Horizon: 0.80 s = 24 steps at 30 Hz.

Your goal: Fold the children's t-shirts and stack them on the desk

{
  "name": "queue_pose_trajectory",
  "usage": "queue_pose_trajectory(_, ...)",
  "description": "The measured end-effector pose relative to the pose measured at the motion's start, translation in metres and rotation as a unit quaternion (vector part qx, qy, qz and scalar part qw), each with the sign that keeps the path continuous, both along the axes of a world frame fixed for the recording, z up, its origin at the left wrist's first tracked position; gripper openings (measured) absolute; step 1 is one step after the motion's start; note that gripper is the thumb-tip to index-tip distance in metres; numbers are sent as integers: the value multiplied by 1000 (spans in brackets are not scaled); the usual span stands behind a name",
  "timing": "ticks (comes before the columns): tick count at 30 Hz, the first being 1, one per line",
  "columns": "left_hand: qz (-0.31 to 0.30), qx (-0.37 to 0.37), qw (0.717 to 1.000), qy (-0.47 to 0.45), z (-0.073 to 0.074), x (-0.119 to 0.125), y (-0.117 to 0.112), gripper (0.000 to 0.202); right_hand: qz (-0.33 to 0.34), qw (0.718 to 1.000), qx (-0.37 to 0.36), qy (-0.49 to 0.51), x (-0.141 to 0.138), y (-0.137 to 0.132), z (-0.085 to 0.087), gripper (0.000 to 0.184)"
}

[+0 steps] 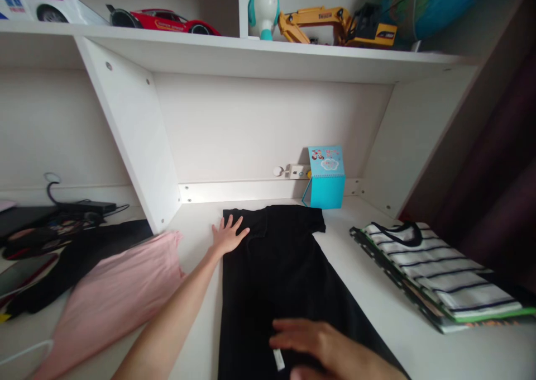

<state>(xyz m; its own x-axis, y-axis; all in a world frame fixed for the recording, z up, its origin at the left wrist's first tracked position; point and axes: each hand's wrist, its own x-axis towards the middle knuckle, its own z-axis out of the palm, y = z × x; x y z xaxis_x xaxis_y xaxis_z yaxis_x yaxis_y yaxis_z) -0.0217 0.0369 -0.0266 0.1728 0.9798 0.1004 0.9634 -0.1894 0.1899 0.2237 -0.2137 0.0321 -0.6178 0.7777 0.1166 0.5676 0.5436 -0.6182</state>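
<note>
left hand (228,236): on black shirt (276,268) far corner | right hand (322,346): near end

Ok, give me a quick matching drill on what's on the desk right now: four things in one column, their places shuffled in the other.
1. black garment
2. pink garment
3. striped shirt
4. blue box

A. farthest back, standing upright
B. far right, folded
C. in the middle, touched by the left hand and the right hand
D. left side, lying loose

Pairs: 1-C, 2-D, 3-B, 4-A
</note>
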Motion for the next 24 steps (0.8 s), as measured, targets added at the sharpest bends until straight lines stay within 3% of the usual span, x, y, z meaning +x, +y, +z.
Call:
queue_pose_trajectory(3, -24, 67, 997, 1, 2, 7, -6, 58, -179, 982, -32, -56, 41, 63, 7, 37)
queue_pose_trajectory(5, -46, 87, 995, -11, 3, 13, -10, 53, -322, 941, -43, -92, 65, 109, 1, 36)
queue_pose_trajectory(9, -111, 33, 993, -37, 1, 20, -13, 51, -454, 882, -69, -106, 103, 182, -15, 33)
queue_pose_trajectory(13, -137, -11, 989, -55, 1, 18, -14, 54, -496, 854, -139, -78, 113, 220, -26, 34)
queue_pose_trajectory(19, -141, -35, 986, -85, 3, 16, -17, 58, -518, 825, -224, 4, 104, 246, -43, 34)
queue_pose_trajectory(24, -146, -45, 983, -99, 0, 16, -17, 59, -519, 822, -225, 67, 101, 255, -38, 32)
